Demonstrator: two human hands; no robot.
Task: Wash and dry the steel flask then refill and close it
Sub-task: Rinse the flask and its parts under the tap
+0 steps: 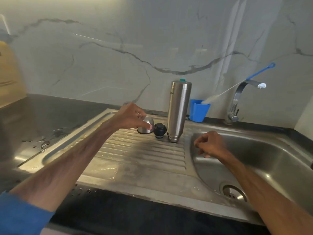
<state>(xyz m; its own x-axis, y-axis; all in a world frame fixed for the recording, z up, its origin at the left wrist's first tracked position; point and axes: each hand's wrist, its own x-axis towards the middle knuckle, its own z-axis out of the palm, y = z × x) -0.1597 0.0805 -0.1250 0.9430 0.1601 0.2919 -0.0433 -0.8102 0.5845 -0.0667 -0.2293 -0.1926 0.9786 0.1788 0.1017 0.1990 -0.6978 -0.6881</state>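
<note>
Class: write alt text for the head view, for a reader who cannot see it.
A person's left hand grips a domed steel cap beside a black stopper and a tall steel flask standing upside down on a steel drainboard. The right hand hovers, loosely curled, empty, over the sink basin.

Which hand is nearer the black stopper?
Left. The left hand grips the steel cap right beside the black stopper; the right hand hangs at the sink rim, farther off.

White marble-look wall (152,39), grey veins, fills 12 o'clock. Dark bench (33,112) at 9, wet patches. Steel sink (279,158) at 3-4, tap (235,102) at 2. Tan panel (10,73) at 10.
</note>
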